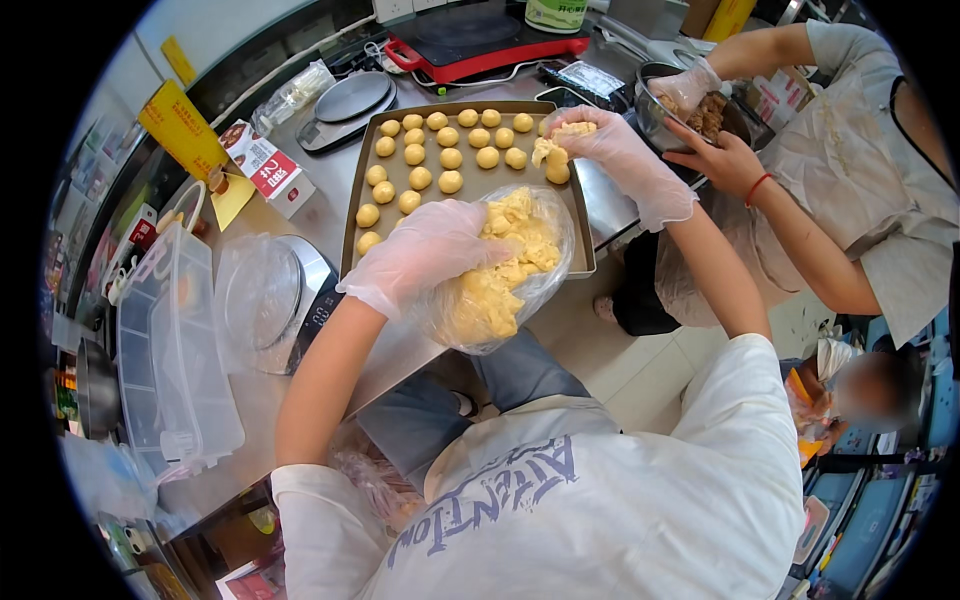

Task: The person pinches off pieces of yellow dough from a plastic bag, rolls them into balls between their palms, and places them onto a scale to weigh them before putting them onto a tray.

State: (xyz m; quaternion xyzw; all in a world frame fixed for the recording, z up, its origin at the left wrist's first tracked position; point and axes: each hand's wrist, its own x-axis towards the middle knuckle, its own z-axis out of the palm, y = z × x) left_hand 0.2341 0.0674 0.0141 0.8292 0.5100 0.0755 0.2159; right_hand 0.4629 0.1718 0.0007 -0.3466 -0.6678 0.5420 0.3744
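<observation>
My left hand, in a clear disposable glove, holds a large lump of crumbly yellow dough in clear plastic film. Its thumb presses on the dough, and the bundle overlaps the near edge of a baking tray. Above the tray's right side, my gloved right hand grips a smaller, ragged piece of dough. Several round dough balls sit in loose rows on the tray. Both hands and the bundle hide part of the tray.
To the left stand a digital scale covered with film, a clear plastic bin and a carton. Another scale and a red-edged cooktop are behind. At right, a co-worker's gloved hand reaches into a metal bowl of brown filling.
</observation>
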